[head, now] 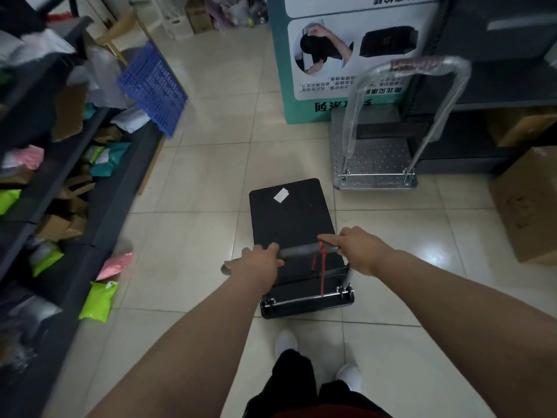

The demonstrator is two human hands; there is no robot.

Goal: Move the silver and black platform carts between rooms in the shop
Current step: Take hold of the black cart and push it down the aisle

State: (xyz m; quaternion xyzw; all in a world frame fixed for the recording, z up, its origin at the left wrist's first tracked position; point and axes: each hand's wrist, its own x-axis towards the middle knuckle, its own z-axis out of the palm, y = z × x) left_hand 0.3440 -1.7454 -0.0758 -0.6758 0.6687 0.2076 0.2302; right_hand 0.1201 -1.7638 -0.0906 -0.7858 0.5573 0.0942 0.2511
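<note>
Hands: left hand and right hand both on the handle bar of the black platform cart, one near each end
Left grip: fingers curled over the bar, closed around its left part
Right grip: fingers wrapped over the bar's right end, closed on it, just beside a red cord tied round the bar and hanging down to the cart's rear edge
Black cart: on the tiled floor directly ahead, deck bare except for a white label near the far left corner; handle upright at the near end
Silver cart: silver platform cart parked ahead and to the right, apart from the black one, perforated deck partly under a teal printed sign board; its looped handle upright and wrapped in clear plastic
Left side: dark shelving packed with parcels in green, pink, teal and brown; a blue perforated crate leaning at the shelf's far end; a bright green parcel on the floor beside the shelf
Right side: brown cardboard box on the floor near the silver cart, dark shelves behind
Below: white shoes and dark trousers of the person, just behind the black cart
</note>
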